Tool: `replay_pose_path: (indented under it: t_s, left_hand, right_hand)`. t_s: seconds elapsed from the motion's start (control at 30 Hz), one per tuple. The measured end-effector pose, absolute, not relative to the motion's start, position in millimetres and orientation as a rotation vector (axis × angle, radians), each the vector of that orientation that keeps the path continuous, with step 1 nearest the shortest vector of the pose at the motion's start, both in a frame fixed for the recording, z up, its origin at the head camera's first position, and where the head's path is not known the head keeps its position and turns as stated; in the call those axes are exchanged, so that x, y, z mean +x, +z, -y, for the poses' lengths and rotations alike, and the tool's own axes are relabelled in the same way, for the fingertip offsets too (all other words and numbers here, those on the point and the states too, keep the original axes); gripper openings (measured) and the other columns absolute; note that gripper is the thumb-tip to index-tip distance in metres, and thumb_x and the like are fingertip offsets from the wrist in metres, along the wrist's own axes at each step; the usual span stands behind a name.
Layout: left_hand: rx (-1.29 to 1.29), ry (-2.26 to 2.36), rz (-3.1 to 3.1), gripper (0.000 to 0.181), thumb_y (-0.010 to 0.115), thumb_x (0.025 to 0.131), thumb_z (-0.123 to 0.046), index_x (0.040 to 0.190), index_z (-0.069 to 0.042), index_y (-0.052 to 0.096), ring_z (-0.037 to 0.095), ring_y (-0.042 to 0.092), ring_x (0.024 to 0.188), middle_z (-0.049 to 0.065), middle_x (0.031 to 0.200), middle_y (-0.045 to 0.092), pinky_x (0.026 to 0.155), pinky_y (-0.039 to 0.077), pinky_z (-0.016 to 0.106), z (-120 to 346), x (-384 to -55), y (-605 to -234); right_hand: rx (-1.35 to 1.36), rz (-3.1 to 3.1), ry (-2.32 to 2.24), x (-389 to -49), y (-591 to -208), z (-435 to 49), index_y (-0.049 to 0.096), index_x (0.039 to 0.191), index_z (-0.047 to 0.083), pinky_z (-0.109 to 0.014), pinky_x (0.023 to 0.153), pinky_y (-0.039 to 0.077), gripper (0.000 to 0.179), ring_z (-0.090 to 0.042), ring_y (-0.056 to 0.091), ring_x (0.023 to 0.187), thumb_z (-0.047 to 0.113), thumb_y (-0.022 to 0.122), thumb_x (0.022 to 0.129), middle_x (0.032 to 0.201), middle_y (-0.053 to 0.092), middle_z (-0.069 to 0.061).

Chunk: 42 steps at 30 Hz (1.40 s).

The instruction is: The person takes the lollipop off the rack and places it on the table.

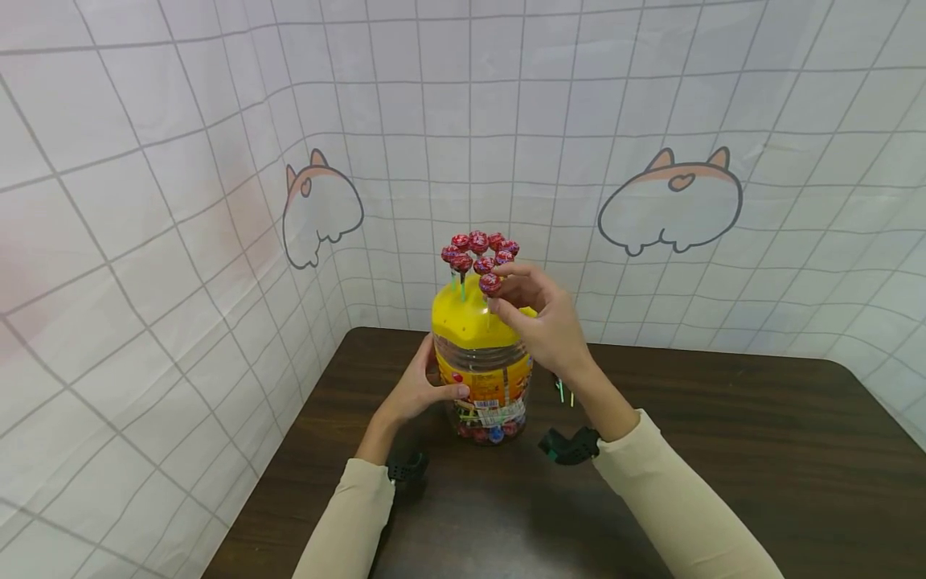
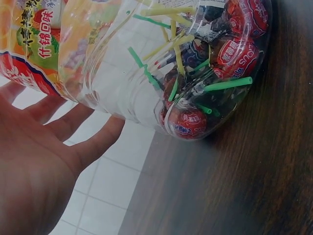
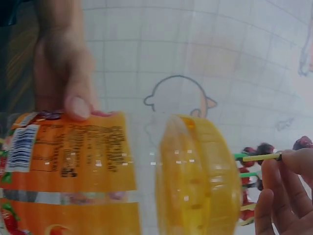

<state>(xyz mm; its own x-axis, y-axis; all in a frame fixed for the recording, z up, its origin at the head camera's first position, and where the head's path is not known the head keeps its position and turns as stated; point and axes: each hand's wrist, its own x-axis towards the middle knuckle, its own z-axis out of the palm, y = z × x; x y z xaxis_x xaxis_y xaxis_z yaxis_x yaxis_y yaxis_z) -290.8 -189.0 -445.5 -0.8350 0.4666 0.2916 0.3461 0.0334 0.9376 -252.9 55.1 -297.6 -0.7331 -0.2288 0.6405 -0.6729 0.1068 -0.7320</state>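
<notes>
A clear plastic candy jar (image 1: 483,378) with an orange label and a yellow lid (image 1: 463,318) stands upright on the table. My left hand (image 1: 414,394) holds its left side, thumb across the front; the left wrist view shows its spread fingers along the clear wall. Above the lid, my right hand (image 1: 553,330) pinches a red-wrapped lollipop (image 1: 489,284) between thumb and fingers. Its yellow stick (image 3: 261,157) points toward the lid in the right wrist view; whether the tip sits in a hole I cannot tell. Several other red lollipops (image 1: 460,262) stand upright in the lid.
More wrapped lollipops (image 2: 237,56) with green and yellow sticks lie inside the jar's bottom. Right of the jar, a few sticks (image 1: 560,390) show on the dark wooden table (image 1: 723,434), partly behind my right arm. A white grid-patterned curtain (image 1: 542,104) hangs behind and left.
</notes>
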Motion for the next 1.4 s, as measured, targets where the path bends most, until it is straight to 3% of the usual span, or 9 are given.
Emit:
replay_pose_path:
  t_s: [0.17, 0.47, 0.87, 1.4]
  left_hand:
    - [0.875, 1.935, -2.182, 0.093, 0.082, 0.088, -0.023, 0.159, -0.032, 0.023, 0.030, 0.052, 0.134, 0.005, 0.150, 0.044, 0.108, 0.052, 0.050, 188, -292, -446]
    - [0.917, 1.954, -2.148, 0.094, 0.083, 0.087, -0.024, 0.159, -0.030, 0.022, 0.033, 0.056, 0.132, 0.009, 0.149, 0.046, 0.104, 0.054, 0.051, 185, -290, -445]
    - [0.884, 1.920, -2.245, 0.089, 0.082, 0.088, -0.031, 0.157, -0.031, 0.025, 0.035, 0.056, 0.127, 0.007, 0.146, 0.049, 0.102, 0.055, 0.050, 191, -283, -450]
    - [0.892, 1.912, -2.232, 0.090, 0.081, 0.089, -0.025, 0.158, -0.030, 0.024, 0.033, 0.056, 0.127, 0.009, 0.146, 0.048, 0.102, 0.056, 0.048, 186, -285, -443]
  right_hand:
    - [0.860, 1.955, 1.722, -252, -295, -63, 0.059, 0.131, 0.002, -0.022, 0.083, 0.058, 0.039, -0.015, 0.067, 0.090, -0.002, 0.069, 0.093, 0.105, 0.071, -0.019]
    - [0.704, 1.840, 1.991, -243, -319, -88, 0.058, 0.133, 0.003, -0.024, 0.080, 0.060, 0.039, -0.016, 0.065, 0.088, -0.001, 0.067, 0.095, 0.101, 0.069, 0.002]
    - [0.602, 1.741, 2.109, -241, -357, -121, 0.055, 0.132, -0.008, -0.022, 0.070, 0.058, 0.039, -0.014, 0.064, 0.077, -0.007, 0.066, 0.094, 0.099, 0.073, -0.001]
    - [0.519, 1.784, 2.036, -252, -363, -154, 0.060, 0.129, -0.003, -0.020, 0.069, 0.057, 0.037, -0.011, 0.067, 0.082, -0.008, 0.066, 0.093, 0.097, 0.071, 0.002]
